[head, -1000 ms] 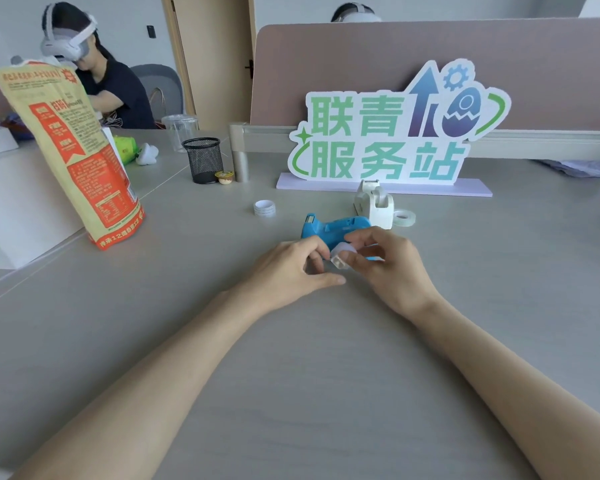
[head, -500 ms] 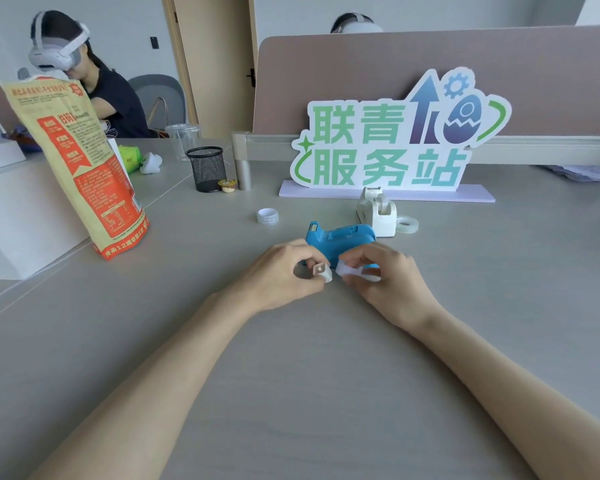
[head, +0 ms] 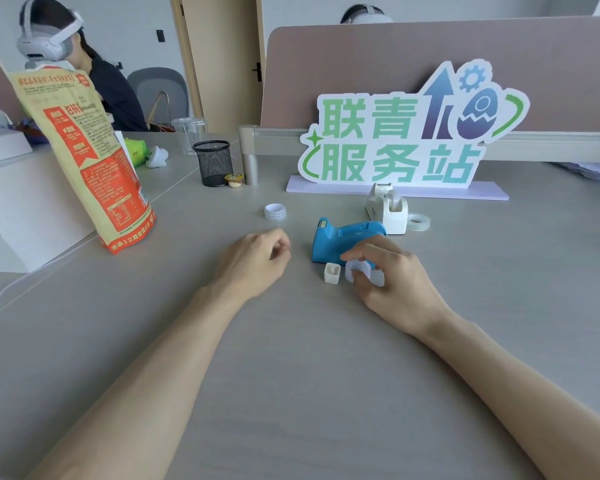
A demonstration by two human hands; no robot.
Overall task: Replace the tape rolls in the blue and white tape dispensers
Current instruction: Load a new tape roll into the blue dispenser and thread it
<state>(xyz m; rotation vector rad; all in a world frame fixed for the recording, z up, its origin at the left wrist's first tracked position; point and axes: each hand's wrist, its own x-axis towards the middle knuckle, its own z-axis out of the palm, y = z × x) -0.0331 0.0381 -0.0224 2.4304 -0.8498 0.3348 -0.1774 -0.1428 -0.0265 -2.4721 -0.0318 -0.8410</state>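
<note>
The blue tape dispenser (head: 340,237) lies on the grey table, with the white tape dispenser (head: 387,209) just behind it. My right hand (head: 392,275) pinches a small clear tape roll (head: 359,270) in front of the blue dispenser. A small white core piece (head: 332,273) stands on the table just left of that roll. My left hand (head: 257,261) rests further left, fingers loosely curled and holding nothing. A white tape roll (head: 275,212) lies behind my left hand, and a clear tape roll (head: 418,222) sits right of the white dispenser.
A tall yellow-red bag (head: 87,157) stands at the left. A black mesh cup (head: 212,162) and a small yellow-lidded pot (head: 234,180) stand at the back beside a metal post. A large cut-out sign (head: 406,133) rises behind the dispensers. A person with a headset sits at the far left.
My left hand has let go of the white core piece, which now stands on the table, and has drawn away to the left. My right hand still holds the clear roll.
</note>
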